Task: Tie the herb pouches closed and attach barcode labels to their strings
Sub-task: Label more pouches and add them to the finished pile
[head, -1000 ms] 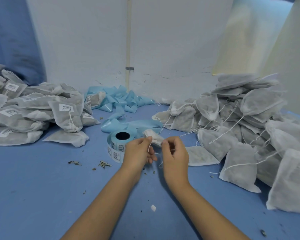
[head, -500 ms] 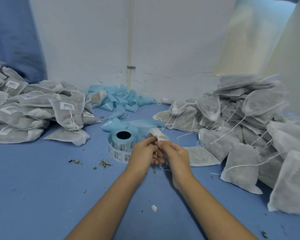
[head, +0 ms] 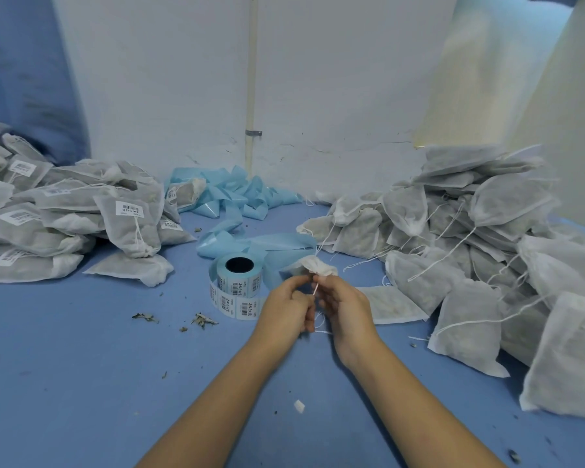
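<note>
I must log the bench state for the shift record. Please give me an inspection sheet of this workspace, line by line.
Surface: blue table, dotted with dried herb bits and a small white scrap.
Job's things: pouch in work with its string; label roll; labelled pouches piled left; unlabelled pouches piled right.
Clutter: blue backing strip heaped at the back.
Hands: left hand and right hand close together, fingers pinching the string.
Cables: nothing seen.
Surroundings: white wall with a thin vertical pipe.
</note>
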Motion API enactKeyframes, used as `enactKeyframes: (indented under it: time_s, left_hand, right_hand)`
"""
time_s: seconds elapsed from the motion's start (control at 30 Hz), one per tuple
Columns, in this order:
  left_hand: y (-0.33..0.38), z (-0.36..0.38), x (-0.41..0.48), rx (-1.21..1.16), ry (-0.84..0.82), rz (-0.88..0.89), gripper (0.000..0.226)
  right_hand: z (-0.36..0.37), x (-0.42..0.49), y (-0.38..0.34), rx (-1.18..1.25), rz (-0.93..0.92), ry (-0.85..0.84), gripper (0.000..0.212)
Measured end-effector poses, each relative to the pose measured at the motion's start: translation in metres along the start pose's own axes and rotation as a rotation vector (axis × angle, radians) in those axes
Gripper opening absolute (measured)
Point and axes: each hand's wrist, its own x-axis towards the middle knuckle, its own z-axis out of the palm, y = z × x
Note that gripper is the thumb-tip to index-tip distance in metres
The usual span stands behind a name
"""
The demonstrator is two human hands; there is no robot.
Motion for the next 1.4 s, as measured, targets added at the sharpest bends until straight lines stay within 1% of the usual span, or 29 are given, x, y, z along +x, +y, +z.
enactKeyframes:
  time_s: [0.07,0.13,0.2,0.27,0.37,0.43,0.5,0.63,0.73,0.8,0.83,0.9,0.93,1.0,1.03,1.07,1.17,1.23,1.33,1.4]
  left_hand:
    - [-0.004,0.002,-0.002,0.150,0.073,0.082,0.031]
    - [-0.008,0.002,-0.004,0.307,0.154,0.201,0.020]
    - [-0.009,0.000,-0.007,0.447,0.202,0.291,0.016]
    - [-0.008,-0.003,-0.009,0.628,0.219,0.318,0.018]
    - [-0.007,-0.005,-0.010,0.917,0.233,0.309,0.023]
    - [-0.006,-0.005,-0.010,0.996,0.247,0.304,0.026]
    - [-0.006,-0.006,-0.010,1.016,0.262,0.302,0.028]
    - [-0.005,-0.004,-0.011,1.047,0.285,0.333,0.029]
    - [-0.003,-0.002,-0.013,0.997,0.284,0.388,0.030]
    - [-0.005,-0.003,-0.012,0.889,0.284,0.442,0.027]
    - [-0.006,-0.005,-0.011,0.799,0.276,0.481,0.024]
    - [-0.007,-0.006,-0.010,0.581,0.227,0.562,0.016]
    - [-0.005,-0.006,-0.010,0.478,0.197,0.583,0.016]
    - [-0.003,-0.005,-0.011,0.301,0.166,0.590,0.028]
    - [-0.002,-0.004,-0.012,0.237,0.163,0.570,0.036]
    - [-0.002,-0.003,-0.012,0.190,0.157,0.542,0.039]
    - [-0.004,-0.004,-0.009,0.124,0.150,0.495,0.033]
    - [-0.005,-0.003,-0.007,0.112,0.147,0.496,0.029]
    - [-0.005,-0.003,-0.008,0.078,0.129,0.461,0.019]
    - [-0.006,-0.002,-0.010,0.058,0.108,0.390,0.015]
  right_hand:
    - [-0.003,0.003,-0.003,0.013,0.032,-0.044,0.017]
    - [-0.005,0.005,-0.005,0.025,0.069,-0.089,0.018]
    - [-0.006,0.005,-0.006,-0.004,0.077,-0.099,0.018]
    - [-0.005,0.005,-0.005,-0.098,0.022,-0.082,0.018]
    - [-0.004,0.006,0.002,-0.291,-0.117,-0.031,0.020]
    - [-0.006,0.007,0.006,-0.461,-0.220,0.016,0.023]
    - [-0.010,0.008,0.008,-0.640,-0.334,0.042,0.020]
    - [-0.011,0.006,0.008,-0.879,-0.493,0.049,0.018]
    - [-0.009,0.001,0.009,-1.110,-0.603,0.039,0.017]
    - [-0.008,-0.002,0.008,-1.153,-0.651,0.028,0.012]
    - [-0.008,-0.004,0.007,-1.166,-0.670,0.010,0.013]
    - [-0.007,-0.007,0.008,-1.203,-0.700,-0.046,0.028]
    - [-0.006,-0.008,0.009,-1.213,-0.713,-0.067,0.035]
    - [-0.003,-0.010,0.010,-1.225,-0.737,-0.080,0.044]
    - [-0.003,-0.010,0.011,-1.230,-0.743,-0.082,0.046]
    - [-0.002,-0.010,0.012,-1.233,-0.746,-0.084,0.048]
    - [-0.003,-0.009,0.012,-1.198,-0.784,-0.088,0.053]
    - [-0.003,-0.009,0.013,-1.153,-0.835,-0.080,0.051]
    - [-0.005,-0.006,0.014,-0.970,-0.868,-0.039,0.041]
    - [-0.008,-0.005,0.013,-0.799,-0.839,0.038,0.029]
